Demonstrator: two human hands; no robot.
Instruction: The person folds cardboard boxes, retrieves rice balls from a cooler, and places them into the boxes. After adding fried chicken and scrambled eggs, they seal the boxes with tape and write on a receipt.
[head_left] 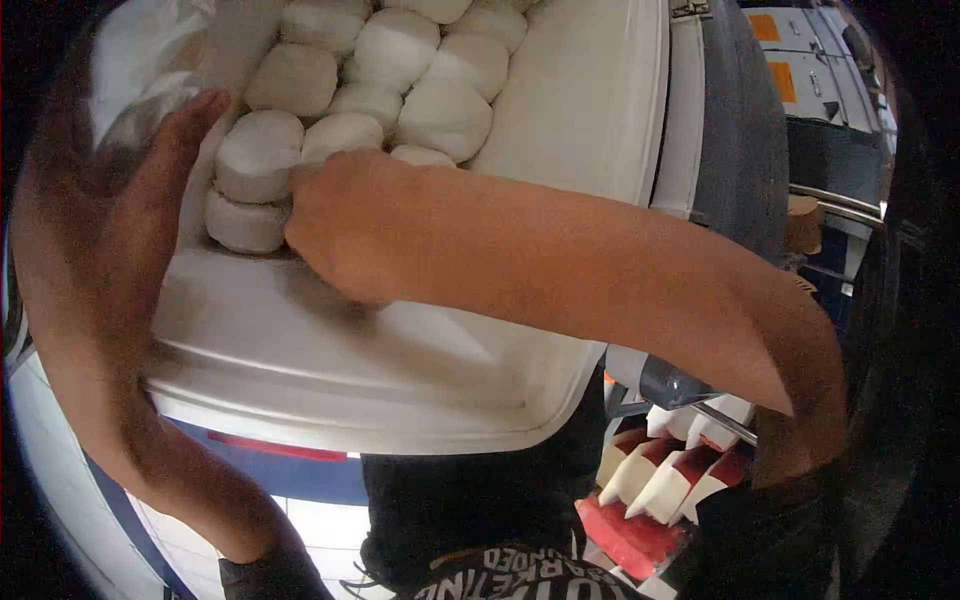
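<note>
Round white dough balls (395, 50) sit close together in a white plastic tray (570, 120), some resting on others. My right hand (350, 225) reaches across from the right into the near part of the group. Its fingers are curled down against the dough balls, and whatever they grip is hidden below the knuckles. Two stacked dough balls (258, 158) lie just left of its fingers. At the left side of the tray, my left hand (110, 215) has its thumb raised, with a clear plastic bag (150, 70) between thumb and fingers. Its fingers are partly lost in the dark edge.
The tray's rounded near rim (400, 425) is in front of my body. At lower right are red and white packages (660, 480) beside a metal rail. Farther right stand cabinets with orange labels (782, 82), and a metal bar (840, 203) runs below them.
</note>
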